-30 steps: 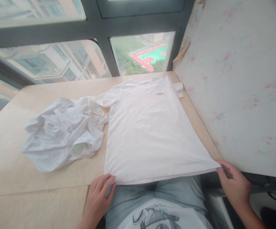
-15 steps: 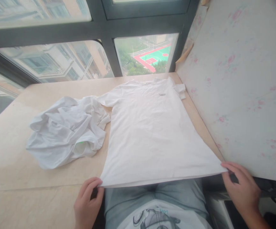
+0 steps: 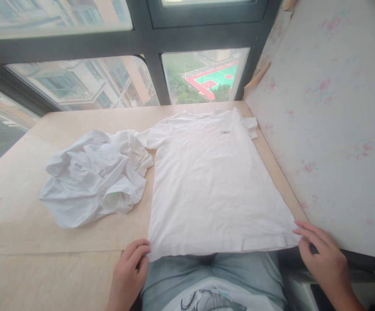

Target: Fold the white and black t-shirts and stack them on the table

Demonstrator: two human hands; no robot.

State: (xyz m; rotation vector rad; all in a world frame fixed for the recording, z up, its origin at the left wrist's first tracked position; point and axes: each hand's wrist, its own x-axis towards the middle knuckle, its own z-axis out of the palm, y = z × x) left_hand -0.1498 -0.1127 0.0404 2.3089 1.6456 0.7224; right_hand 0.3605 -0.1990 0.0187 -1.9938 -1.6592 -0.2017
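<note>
A white T-shirt (image 3: 213, 185) lies spread on the wooden surface, its collar toward the window and its hem toward me. Small dark lettering marks its chest. At the hem's left corner, my left hand (image 3: 130, 270) has its fingers closed on the fabric. My right hand (image 3: 323, 257) is at the right corner, fingertips on the hem's edge and fingers somewhat apart. Left of the shirt sits a crumpled heap of white cloth (image 3: 93, 177), touching the shirt's left sleeve.
The pale wooden surface (image 3: 9, 207) extends to the left. A dark window frame (image 3: 77, 45) stands behind it. A flower-patterned wall (image 3: 329, 129) borders the right side. My legs (image 3: 171, 280) are below the front edge.
Both hands have moved slightly inward, and the hem between them has gone from stretched tight to looser and flatter. The fingers of my right hand have loosened. The view has shifted slightly.
</note>
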